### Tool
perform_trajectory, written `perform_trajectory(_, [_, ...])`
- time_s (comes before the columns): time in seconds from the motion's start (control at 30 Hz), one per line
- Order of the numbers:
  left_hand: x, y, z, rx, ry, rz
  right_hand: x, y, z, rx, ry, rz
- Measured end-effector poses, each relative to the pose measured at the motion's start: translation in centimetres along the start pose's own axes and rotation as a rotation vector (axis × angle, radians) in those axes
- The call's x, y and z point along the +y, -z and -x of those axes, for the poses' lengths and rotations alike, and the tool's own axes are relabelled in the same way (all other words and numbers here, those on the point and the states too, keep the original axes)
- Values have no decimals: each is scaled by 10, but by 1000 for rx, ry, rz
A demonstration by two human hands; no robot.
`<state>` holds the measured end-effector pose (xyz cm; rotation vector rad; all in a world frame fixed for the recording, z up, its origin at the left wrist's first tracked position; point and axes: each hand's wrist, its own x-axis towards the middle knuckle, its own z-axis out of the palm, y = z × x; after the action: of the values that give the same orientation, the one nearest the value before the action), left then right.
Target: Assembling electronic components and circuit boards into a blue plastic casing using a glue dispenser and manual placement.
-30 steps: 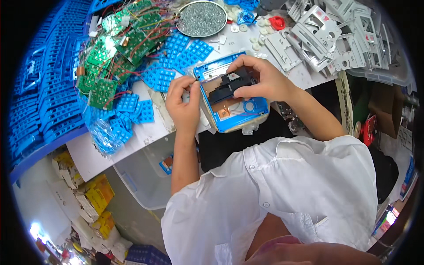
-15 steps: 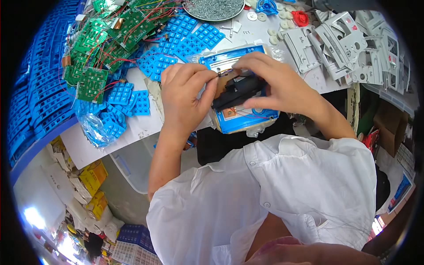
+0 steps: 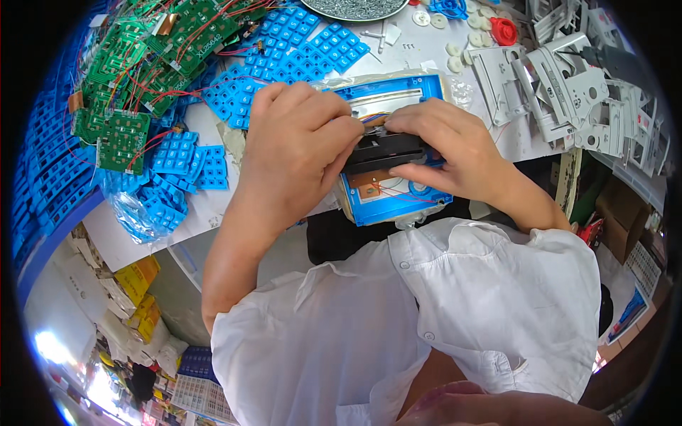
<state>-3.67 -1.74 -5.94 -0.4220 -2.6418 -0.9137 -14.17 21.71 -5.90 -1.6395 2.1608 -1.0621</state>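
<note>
White short-sleeved shirt (image 3: 348, 326), small round buttons (image 3: 405, 265), loose creased sleeves (image 3: 249, 319), bare forearms (image 3: 240, 245), bare fingers (image 3: 335, 133)

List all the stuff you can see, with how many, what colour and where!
Table: 1, white, middle
Case: 1, blue, on the table
Black part: 1, black, over the case
Boards: many, green, upper left
Keypads: many, blue, by the boards
Bag: 1, clear, left, by the keypads
Blue parts: many, blue, far left
Dish: 1, grey, top edge
Discs: several, white, past the case
Red piece: 1, red, by the discs
Frames: many, pale grey, upper right
Yellow boxes: at least 2, yellow, lower left
Brown box: 1, brown, right
Shirt: 1, white, lower middle
Left hand: 1, bare, at the black part
Right hand: 1, bare, holding the black part
</note>
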Motion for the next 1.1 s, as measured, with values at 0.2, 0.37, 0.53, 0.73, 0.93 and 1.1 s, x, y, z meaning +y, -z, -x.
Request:
perform_trajectory(0.2, [-10,11,-8,-143,-63,20,-2,2,-2,-28,-39,-25])
perform_trajectory(0.37, [-14,12,-13,-224,-112,73,1,3,-3,-45,-15,-31])
perform_trajectory(0.53, [-14,14,-21,-255,-131,87,1,7,-9,-106,-11,-45])
perform_trajectory(0.73, [-17,14,-23,-301,-148,109,-3,11,-13,-212,-17,4])
perform_trajectory(0.93, [-13,17,-20,-359,-73,125,-14,16,-24,-303,18,140])
perform_trajectory(1.1, [0,19,-7,-316,107,160,-25,21,-26,-361,30,289])
